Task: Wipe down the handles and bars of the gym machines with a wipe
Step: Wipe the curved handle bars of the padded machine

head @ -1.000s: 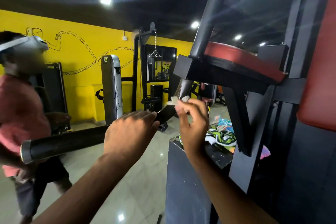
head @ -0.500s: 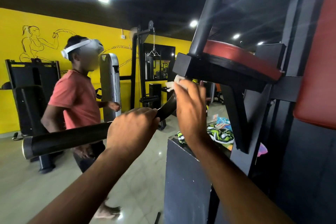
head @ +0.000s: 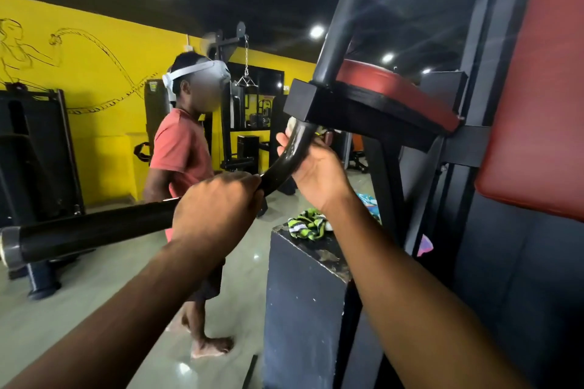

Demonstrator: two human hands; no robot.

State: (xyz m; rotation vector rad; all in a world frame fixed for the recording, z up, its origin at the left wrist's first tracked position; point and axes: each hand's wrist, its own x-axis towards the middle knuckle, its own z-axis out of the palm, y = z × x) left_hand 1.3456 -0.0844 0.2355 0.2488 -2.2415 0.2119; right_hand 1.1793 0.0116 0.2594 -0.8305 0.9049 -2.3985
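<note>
Left hand [head: 218, 208]: fingers clenched round the straight stretch of the black bar [head: 94, 227]. Right hand [head: 316, 167]: wrapped round the bar's upward curve, just below the red arm pad [head: 388, 85]. Its fingers grasp a pale wipe [head: 291, 126] against the bar, with only a scrap showing. A green striped cloth [head: 308, 226] lies on the black box [head: 303, 294], near right. 1 person in a red shirt [head: 180, 151] stands beyond the bar.

Person in red shirt [head: 181, 148] stands near yellow wall [head: 94, 50]; green striped cloth [head: 308, 226] lies on black box [head: 300, 309]
</note>
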